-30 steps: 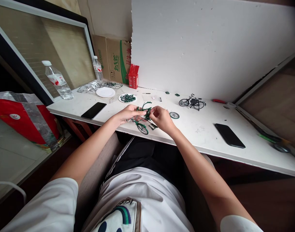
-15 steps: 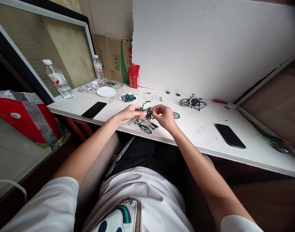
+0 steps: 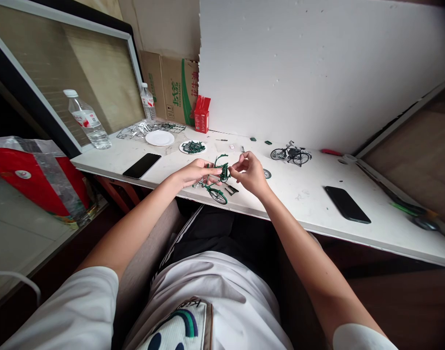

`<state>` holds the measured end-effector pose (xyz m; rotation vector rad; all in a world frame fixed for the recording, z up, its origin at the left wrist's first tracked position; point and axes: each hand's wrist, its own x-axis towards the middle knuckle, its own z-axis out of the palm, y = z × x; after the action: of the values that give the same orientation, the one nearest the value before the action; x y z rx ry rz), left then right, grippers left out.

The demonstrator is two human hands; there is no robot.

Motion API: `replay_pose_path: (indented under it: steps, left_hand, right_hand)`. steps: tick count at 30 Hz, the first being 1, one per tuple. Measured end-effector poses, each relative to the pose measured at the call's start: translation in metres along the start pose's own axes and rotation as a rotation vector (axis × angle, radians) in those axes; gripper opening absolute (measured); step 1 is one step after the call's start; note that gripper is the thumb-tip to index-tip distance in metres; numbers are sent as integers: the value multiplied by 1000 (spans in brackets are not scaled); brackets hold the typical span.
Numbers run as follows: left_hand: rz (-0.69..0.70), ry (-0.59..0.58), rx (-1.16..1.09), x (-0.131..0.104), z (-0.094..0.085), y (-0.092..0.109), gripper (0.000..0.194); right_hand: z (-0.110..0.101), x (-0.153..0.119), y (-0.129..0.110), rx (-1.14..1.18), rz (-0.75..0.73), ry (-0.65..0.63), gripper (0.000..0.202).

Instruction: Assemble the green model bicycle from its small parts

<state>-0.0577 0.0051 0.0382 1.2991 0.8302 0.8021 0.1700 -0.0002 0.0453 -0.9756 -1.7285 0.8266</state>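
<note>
A small green model bicycle (image 3: 217,195) with one wheel attached is held near the table's front edge. My left hand (image 3: 197,172) has its fingers wrapped round the green frame. Beside the frame's right side, my right hand (image 3: 249,174) is closed in a pinch; whatever lies between its fingertips is too small to make out. A loose grey wheel (image 3: 267,173) lies just right of my right hand, partly hidden by it. Below the frame, a small dark part (image 3: 231,189) rests on the table. Farther right stands a black model bicycle (image 3: 291,153).
On the white table (image 3: 281,204) are a plate of green parts (image 3: 193,147), a white plate (image 3: 160,138), a phone (image 3: 142,166) and another phone (image 3: 347,204). Bottles (image 3: 87,121), a red box (image 3: 202,114) and a cardboard box (image 3: 171,90) stand behind.
My right hand has shifted slightly right, with its fingers a little farther from the green frame. The green bicycle's wheel has tilted and moved slightly left and down.
</note>
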Motion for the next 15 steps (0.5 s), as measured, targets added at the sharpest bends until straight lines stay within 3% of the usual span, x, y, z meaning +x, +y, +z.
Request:
replay_pose_path:
  steps: [15]
  left_hand:
    - [-2, 1, -2, -6, 3, 8, 51]
  right_hand:
    - [4, 3, 12, 49, -165, 19, 49]
